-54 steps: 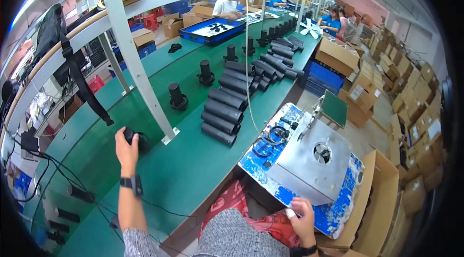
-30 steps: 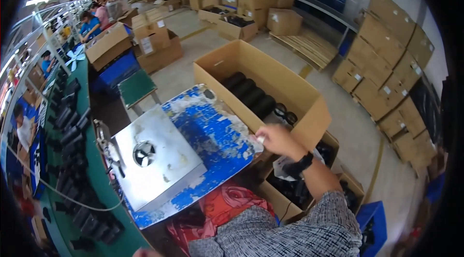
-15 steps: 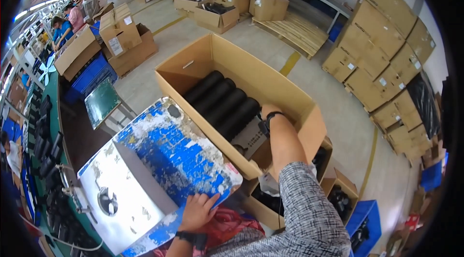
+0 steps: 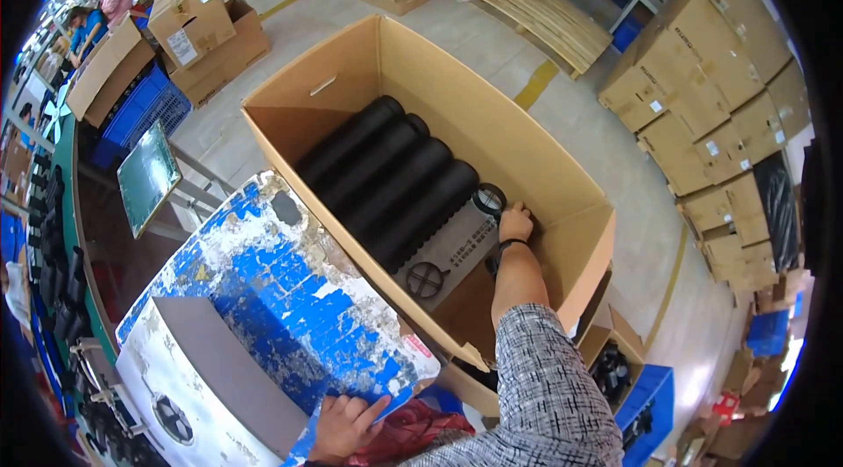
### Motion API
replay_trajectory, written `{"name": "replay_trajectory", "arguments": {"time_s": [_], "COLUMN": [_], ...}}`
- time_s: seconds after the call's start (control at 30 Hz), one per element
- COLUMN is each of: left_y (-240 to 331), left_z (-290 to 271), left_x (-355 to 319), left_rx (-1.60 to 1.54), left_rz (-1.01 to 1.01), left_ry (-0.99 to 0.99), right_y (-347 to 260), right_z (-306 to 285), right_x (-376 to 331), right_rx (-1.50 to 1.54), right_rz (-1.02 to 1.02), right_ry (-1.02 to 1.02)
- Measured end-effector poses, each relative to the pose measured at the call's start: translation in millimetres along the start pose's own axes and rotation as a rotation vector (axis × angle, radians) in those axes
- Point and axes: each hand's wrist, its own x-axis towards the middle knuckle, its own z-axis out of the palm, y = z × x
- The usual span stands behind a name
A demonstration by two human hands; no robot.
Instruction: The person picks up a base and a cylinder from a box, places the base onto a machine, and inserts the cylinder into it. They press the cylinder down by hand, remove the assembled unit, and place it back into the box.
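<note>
fingers [image 4: 518, 211] on black cylinder [image 4: 488, 201], cardboard box [image 4: 492, 129]

Place: a factory packing floor | Right of the frame: tall stacks of brown boxes [image 4: 702, 89] | Top: wooden pallet [image 4: 544, 19] on a grey floor | Middle: big open cardboard box [image 4: 492, 133] with black tubes [image 4: 386, 177] in a row | Far left: long green work line [image 4: 66, 177] with black parts and workers | Lower left: chipped blue table [image 4: 290, 291]
</note>
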Motion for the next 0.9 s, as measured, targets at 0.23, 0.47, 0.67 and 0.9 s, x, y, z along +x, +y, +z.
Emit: {"name": "replay_trajectory", "arguments": {"time_s": [0.23,0.47,0.67,0.9], "left_y": [1,2,2,1], "left_z": [2,1,5,-10], "left_x": [-3,-4,-5,-8], "left_rx": [0.001,-0.007,0.003,0.050], "left_rz": [-0.008,-0.033,-0.035,-0.073], "left_ry": [0.053,0.010,0.039,0.040], "right_y": [-32,-74,-62,-122], "right_z": [-32,-2,-15,-80], "right_x": [5,22,13,8], "right_rx": [0.097,0.246,0.096,0.285], "right_rz": [-0.373,0.018,-0.108,-0.549], "right_ry": [0.171,0.293,0.289,-1.014]}}
